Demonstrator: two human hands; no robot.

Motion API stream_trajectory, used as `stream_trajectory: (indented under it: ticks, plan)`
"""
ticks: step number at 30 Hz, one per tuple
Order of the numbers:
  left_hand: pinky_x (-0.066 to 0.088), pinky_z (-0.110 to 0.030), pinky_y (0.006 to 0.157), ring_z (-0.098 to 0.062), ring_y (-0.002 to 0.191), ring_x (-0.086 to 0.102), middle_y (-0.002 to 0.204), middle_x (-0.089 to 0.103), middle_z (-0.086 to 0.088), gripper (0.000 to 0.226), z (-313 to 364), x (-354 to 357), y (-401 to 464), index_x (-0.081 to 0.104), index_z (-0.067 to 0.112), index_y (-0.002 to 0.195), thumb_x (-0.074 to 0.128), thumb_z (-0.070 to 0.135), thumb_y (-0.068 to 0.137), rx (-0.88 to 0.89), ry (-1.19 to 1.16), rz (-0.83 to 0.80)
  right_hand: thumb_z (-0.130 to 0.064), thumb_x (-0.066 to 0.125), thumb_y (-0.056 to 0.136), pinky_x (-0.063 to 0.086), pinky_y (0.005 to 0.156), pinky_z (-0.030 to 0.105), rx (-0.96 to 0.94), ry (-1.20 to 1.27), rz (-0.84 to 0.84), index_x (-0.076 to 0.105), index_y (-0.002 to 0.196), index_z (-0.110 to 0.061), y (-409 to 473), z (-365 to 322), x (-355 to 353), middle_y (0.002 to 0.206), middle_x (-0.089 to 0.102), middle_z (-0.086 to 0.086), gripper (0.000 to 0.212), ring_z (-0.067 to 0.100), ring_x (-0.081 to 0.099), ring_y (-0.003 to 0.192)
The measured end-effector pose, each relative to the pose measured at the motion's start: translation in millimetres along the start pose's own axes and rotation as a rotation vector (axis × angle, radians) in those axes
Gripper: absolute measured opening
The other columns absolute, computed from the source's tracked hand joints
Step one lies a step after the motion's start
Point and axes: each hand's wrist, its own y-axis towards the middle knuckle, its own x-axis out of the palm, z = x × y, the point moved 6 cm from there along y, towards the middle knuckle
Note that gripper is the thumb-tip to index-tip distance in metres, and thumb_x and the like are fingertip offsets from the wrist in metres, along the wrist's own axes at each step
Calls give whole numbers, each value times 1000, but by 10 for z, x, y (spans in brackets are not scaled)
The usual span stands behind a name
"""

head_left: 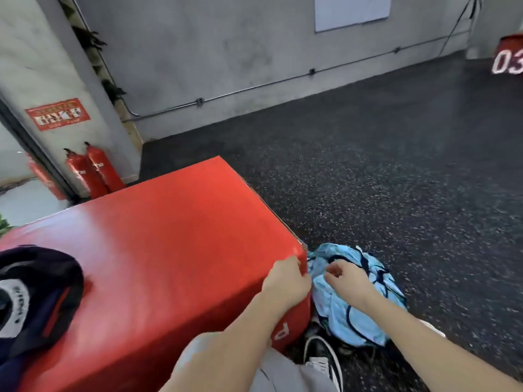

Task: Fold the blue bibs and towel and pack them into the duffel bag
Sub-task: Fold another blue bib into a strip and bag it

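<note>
While the blue bibs (351,295) lie in a crumpled heap on the dark floor (396,179), just beside the corner of the red padded box (158,250), nothing has yet been gathered. The left hand (285,281) is rested on the box's corner, fingers curled over the edge; the right hand (339,275) is held loosely curled over the heap, with nothing gripped. The duffel bag (34,295) sits on the box, well apart. Tangled dark trim could be snagged, so several bibs might be lifted together.
</note>
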Motion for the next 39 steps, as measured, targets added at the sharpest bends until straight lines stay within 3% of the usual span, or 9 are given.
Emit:
stream_trajectory:
  ticks: [4, 13, 15, 18, 21, 25, 27, 34, 39]
  plan:
    - [53, -43, 94, -37, 111, 63, 121, 66, -14, 31, 68, 663, 153, 63, 15, 113, 51, 31, 89, -40, 116, -186, -27, 64, 94, 43, 75, 27, 137, -31, -38, 63, 101, -19, 100, 792, 27, 95, 67, 0, 10, 20, 64, 95]
    - [50, -41, 92, -35, 116, 61, 130, 61, -14, 52, -122, 1692, 825, 44, 13, 141, 50, 23, 91, -66, 303, -403, -25, 60, 92, 51, 74, 35, 352, -71, -126, 65, 97, -12, 498, 1918, 415, 87, 71, 6, 14, 24, 65, 85]
    - [49, -40, 94, -34, 120, 59, 133, 58, -14, 45, -107, 1851, 1022, 47, 12, 137, 49, 22, 94, -40, 306, -439, -23, 61, 90, 53, 73, 37, 379, -78, -143, 64, 92, -7, 621, 2073, 550, 83, 71, 10, 16, 28, 66, 83]
    - [48, -40, 97, -33, 122, 57, 136, 55, -14, 35, -108, 2087, 1276, 54, 14, 127, 51, 24, 95, -29, 255, -474, -23, 60, 88, 47, 64, 35, 430, -85, -146, 55, 75, -10, 813, 2252, 738, 72, 65, 14, 19, 34, 65, 77]
    - [48, -42, 101, -33, 124, 55, 139, 53, -14, 44, -167, 2274, 1416, 52, 13, 135, 54, 30, 95, -28, 204, -495, -36, 58, 92, 39, 60, 34, 488, -83, -143, 47, 70, -12, 997, 2425, 908, 68, 57, 8, 34, 28, 56, 71]
    - [50, -42, 94, -35, 116, 59, 129, 58, -13, 31, -305, 2393, 1534, 54, 15, 119, 54, 31, 93, -28, 205, -484, -58, 56, 91, 38, 63, 35, 520, -105, -121, 44, 76, -18, 1162, 2526, 1045, 76, 55, 4, 45, 27, 55, 75]
    - [49, -40, 91, -35, 113, 60, 126, 60, -13, 26, -354, 2396, 1565, 55, 16, 116, 56, 29, 93, -56, 185, -467, -53, 58, 90, 38, 64, 35, 552, -110, -116, 46, 83, -17, 1191, 2512, 1058, 79, 54, 2, 39, 25, 55, 76]
    - [49, -39, 85, -34, 111, 60, 125, 60, -12, 33, -192, 2292, 1499, 51, 16, 125, 52, 28, 95, -59, 169, -461, -25, 56, 90, 42, 57, 34, 538, 73, 123, 49, 71, -16, 1144, 2445, 849, 68, 57, 2, 21, 23, 54, 65]
    - [50, -42, 90, -35, 115, 59, 127, 60, -13, 41, 38, 2024, 1299, 44, 17, 136, 50, 26, 97, -32, 168, -414, -23, 55, 97, 44, 69, 33, 373, 122, 267, 64, 100, -14, 1012, 2109, 233, 90, 69, -2, 13, 21, 63, 83]
